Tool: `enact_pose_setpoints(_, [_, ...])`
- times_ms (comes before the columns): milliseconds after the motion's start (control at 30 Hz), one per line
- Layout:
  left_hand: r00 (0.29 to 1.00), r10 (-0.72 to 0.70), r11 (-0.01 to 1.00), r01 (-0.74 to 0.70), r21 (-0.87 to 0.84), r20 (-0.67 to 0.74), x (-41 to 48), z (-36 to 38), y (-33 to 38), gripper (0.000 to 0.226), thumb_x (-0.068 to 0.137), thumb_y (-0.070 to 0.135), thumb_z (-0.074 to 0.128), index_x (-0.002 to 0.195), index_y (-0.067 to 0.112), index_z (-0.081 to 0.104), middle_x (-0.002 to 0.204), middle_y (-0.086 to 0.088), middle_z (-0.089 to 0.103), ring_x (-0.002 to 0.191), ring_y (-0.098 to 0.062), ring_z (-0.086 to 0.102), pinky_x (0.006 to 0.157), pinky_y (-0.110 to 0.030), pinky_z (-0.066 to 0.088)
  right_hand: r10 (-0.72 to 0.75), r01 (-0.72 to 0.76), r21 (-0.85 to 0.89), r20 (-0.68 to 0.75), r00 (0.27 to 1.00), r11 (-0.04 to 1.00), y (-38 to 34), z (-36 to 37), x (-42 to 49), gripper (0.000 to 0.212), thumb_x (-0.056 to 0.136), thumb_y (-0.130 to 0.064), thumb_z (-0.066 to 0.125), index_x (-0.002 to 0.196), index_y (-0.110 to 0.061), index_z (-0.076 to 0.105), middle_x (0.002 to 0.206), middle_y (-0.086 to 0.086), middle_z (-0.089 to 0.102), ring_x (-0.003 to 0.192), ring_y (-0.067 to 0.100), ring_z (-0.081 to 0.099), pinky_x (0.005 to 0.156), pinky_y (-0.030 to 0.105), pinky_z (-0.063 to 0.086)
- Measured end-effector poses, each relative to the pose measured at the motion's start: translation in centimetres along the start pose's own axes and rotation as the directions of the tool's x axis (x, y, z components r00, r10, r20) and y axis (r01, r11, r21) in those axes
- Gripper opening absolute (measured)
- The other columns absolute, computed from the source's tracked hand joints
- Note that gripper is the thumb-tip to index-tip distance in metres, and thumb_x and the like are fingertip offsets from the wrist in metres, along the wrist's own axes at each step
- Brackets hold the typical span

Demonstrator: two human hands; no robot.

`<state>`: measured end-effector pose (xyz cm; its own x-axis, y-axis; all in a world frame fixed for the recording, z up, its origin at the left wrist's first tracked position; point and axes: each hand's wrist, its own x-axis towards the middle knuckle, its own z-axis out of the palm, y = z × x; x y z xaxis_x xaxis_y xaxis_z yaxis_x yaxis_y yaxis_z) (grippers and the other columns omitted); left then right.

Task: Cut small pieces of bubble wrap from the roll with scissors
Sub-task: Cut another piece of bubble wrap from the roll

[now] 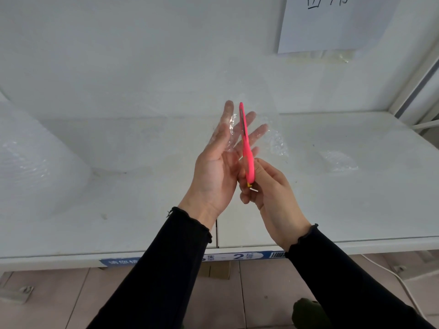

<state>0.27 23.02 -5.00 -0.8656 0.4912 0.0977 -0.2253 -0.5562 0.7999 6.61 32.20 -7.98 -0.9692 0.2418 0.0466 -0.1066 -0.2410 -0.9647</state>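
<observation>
A big roll of bubble wrap stands at the left on the white shelf. From it a clear sheet of bubble wrap stretches right across the middle. My left hand is raised palm up with fingers spread, and the sheet drapes over its fingers. My right hand grips the lower end of a slim pink cutting tool that points up along the left fingers. Its blades look closed. A small cut piece of bubble wrap lies on the shelf to the right.
A white back wall rises behind the shelf, with a paper sign taped at the upper right. A blue label strip runs along the shelf's front edge. Tiled floor and a white cable lie below.
</observation>
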Motion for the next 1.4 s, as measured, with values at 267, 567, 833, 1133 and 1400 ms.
enact_pose_setpoints(267, [0.999,-0.032,0.999,0.032,0.015,0.029,-0.4,0.3,-0.5,0.044,0.109,0.035,0.035,0.153,0.033,0.038,0.144,-0.002,0.059,0.126,-0.026,0.062,0.091,-0.043,0.033,-0.006,0.006,0.006,-0.039,0.999,1.000,-0.1,-0.2,0.1,0.029,0.102,-0.022,0.053,0.089,0.002,0.061,0.078,0.010,0.044,0.063,0.016,0.038,0.053,0.025,0.032])
enact_pose_setpoints(567, [0.996,-0.075,0.997,0.074,0.020,0.045,-0.9,-0.1,-0.7,0.044,0.107,0.033,0.036,0.150,0.027,0.044,0.144,-0.002,0.060,0.127,-0.026,0.062,0.099,-0.036,0.049,0.006,-0.001,0.083,-0.060,0.998,0.997,-0.5,-0.1,0.5,0.021,0.101,-0.017,0.051,0.084,-0.010,0.062,0.071,0.003,0.045,0.060,0.015,0.038,0.051,0.025,0.031])
enact_pose_setpoints(833, [0.996,-0.087,0.994,0.086,0.063,0.011,-1.1,-0.7,-1.5,0.041,0.106,0.033,0.040,0.144,0.027,0.054,0.140,-0.006,0.063,0.129,-0.034,0.058,0.078,-0.037,0.037,0.053,-0.043,0.130,-0.074,0.996,0.991,-0.5,-0.2,1.0,0.024,0.101,-0.022,0.051,0.081,-0.011,0.060,0.075,0.006,0.048,0.063,0.016,0.043,0.054,0.028,0.033])
enact_pose_setpoints(1133, [0.972,-0.182,0.959,0.209,0.190,-0.149,-1.6,-2.3,-1.9,0.042,0.097,0.052,0.052,0.130,0.030,0.066,0.128,-0.003,0.069,0.116,-0.022,0.065,0.104,-0.043,0.043,0.090,-0.087,0.085,-0.039,0.995,0.993,-0.1,-1.4,1.8,0.035,0.100,-0.015,0.053,0.070,-0.020,0.070,0.071,0.002,0.049,0.060,0.013,0.040,0.054,0.025,0.033])
enact_pose_setpoints(1400, [0.907,-0.279,0.834,0.391,0.390,-0.315,-3.4,-4.5,-0.5,0.066,0.093,0.065,0.048,0.052,0.017,0.068,0.076,-0.011,0.076,0.080,-0.023,0.076,0.072,-0.033,0.050,0.242,-0.243,0.064,0.022,0.970,0.968,1.6,-4.7,3.4,0.027,0.097,-0.017,0.058,0.072,-0.019,0.068,0.074,0.001,0.054,0.061,0.012,0.044,0.054,0.022,0.038])
